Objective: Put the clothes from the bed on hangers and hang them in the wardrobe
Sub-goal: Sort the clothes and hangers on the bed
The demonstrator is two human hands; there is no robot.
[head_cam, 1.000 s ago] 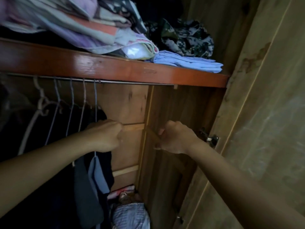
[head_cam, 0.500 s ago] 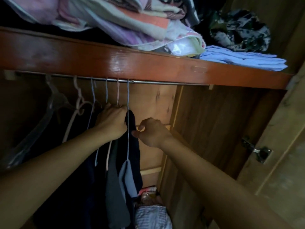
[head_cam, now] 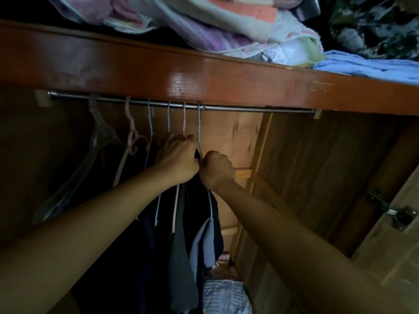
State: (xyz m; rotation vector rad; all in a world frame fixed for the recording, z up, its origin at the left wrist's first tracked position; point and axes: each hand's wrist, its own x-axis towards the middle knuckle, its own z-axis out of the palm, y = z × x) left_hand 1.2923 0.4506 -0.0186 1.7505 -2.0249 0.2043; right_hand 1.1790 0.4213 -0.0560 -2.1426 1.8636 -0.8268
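Observation:
Inside the wardrobe a metal rail [head_cam: 260,109] runs under a red-brown shelf [head_cam: 204,80]. Several wire hangers hook on it; the rightmost blue hanger [head_cam: 199,125] carries a dark garment [head_cam: 204,214] with a grey-blue part below. My left hand [head_cam: 179,159] is closed on the dark cloth at that hanger's left shoulder. My right hand [head_cam: 217,169] is closed on the cloth just right of the hook. The two fists almost touch. An empty clear plastic hanger [head_cam: 90,159] and a pink hanger [head_cam: 130,141] hang further left.
Folded blankets [head_cam: 215,26] and a blue folded garment [head_cam: 374,69] lie on the shelf above. A striped bundle [head_cam: 226,295] sits on the wardrobe floor. The wooden side panel [head_cam: 317,177] and a door hinge [head_cam: 394,214] stand to the right.
My right hand has moved left from the side panel to the rightmost hanger and closed on the dark garment. My view has shifted left along the rail.

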